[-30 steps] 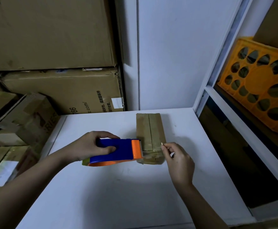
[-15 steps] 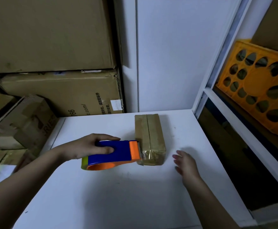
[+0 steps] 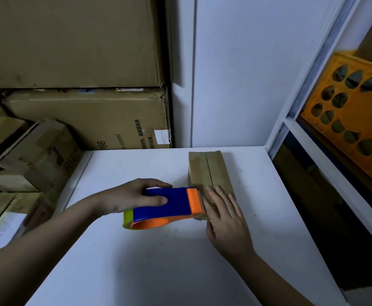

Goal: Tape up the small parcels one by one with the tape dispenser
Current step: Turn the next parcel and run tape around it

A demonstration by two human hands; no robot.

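A small brown cardboard parcel (image 3: 209,171) lies on the white table (image 3: 136,261), its long side pointing away from me, with a seam down its top. My left hand (image 3: 134,195) grips the blue and orange tape dispenser (image 3: 165,206), whose orange front end touches the parcel's near left side. My right hand (image 3: 224,215) lies flat with straight fingers on the near end of the parcel, covering it. Clear tape on that end is mostly hidden under the hand.
Large cardboard boxes (image 3: 87,120) are stacked behind and to the left of the table, with smaller boxes (image 3: 28,164) lower left. A white wall panel stands at the back. An orange perforated crate (image 3: 357,120) sits on the shelf to the right, past the table's edge.
My right hand left the parcel's corner, dropped to the table on the right, then came back to press flat on the parcel's near end. The dispenser stayed against the parcel.
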